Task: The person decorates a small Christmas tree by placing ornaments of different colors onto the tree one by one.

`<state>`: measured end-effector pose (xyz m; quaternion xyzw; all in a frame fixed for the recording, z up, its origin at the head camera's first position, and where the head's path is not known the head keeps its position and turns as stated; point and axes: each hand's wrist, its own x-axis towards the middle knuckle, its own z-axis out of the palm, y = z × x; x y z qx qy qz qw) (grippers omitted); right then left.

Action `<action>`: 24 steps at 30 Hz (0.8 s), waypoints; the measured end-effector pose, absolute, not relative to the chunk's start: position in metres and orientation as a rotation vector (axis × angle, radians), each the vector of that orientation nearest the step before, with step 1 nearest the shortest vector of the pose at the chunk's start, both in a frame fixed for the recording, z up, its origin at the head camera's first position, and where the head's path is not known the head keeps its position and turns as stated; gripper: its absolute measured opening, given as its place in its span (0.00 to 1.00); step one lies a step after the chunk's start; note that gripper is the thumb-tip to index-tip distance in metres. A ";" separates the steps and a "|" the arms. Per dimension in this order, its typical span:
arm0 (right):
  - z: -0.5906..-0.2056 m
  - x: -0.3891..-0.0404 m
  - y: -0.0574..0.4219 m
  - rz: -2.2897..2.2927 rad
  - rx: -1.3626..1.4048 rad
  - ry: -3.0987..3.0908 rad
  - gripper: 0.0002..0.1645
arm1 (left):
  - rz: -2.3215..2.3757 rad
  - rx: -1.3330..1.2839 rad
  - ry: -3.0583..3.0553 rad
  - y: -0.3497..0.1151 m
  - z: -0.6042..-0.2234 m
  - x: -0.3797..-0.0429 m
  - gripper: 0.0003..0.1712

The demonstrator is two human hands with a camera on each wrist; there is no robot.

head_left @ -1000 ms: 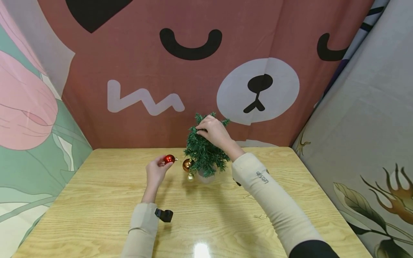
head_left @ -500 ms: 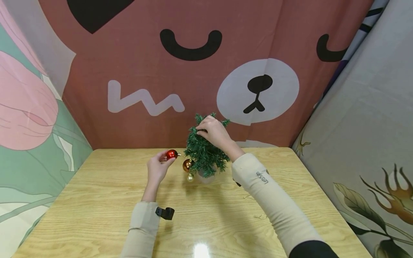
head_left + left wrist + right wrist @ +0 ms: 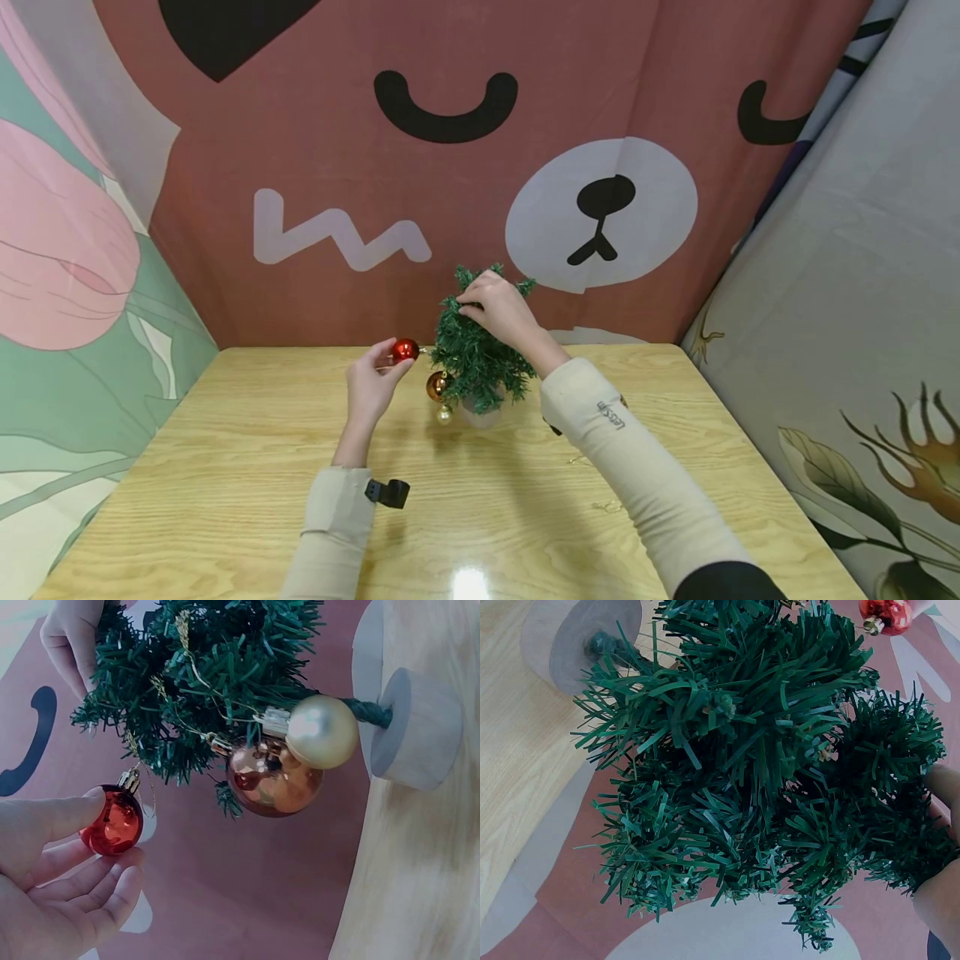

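My left hand pinches a shiny red Christmas bauble between thumb and fingers, just left of a small green artificial Christmas tree. In the left wrist view, a gold loop trails from the cap of that bauble towards the twigs. My right hand grips the tree near its top; the right wrist view has thumb and finger around a branch. On the tree's left side hang a copper bauble and a pale gold one. A round whitish base carries the tree.
Thin gold strings lie on the wooden table beside the right forearm. Behind the table's far edge hangs a brownish-red cloth with a bear print. A grey patterned cloth closes off the right side.
The left hand has brought the red bauble up and rightwards, closer to the tree's left branches. The right hand keeps its hold near the top.
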<state>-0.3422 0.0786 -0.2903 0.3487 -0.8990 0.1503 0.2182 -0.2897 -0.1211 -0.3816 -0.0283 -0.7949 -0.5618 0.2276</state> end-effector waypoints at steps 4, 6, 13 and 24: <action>-0.291 -0.343 0.079 0.418 0.968 -2.489 0.11 | -1.560 -0.101 -2.148 -0.120 -0.378 -0.288 0.24; -0.291 -0.343 0.079 0.419 0.968 -2.490 0.11 | -1.562 -0.120 -2.130 -0.119 -0.376 -0.288 0.24; -0.291 -0.343 0.079 0.428 0.972 -2.480 0.11 | -1.548 -0.143 -2.103 -0.117 -0.369 -0.288 0.24; -0.291 -0.343 0.079 0.443 0.965 -2.474 0.11 | -1.537 -0.194 -2.016 -0.113 -0.356 -0.286 0.23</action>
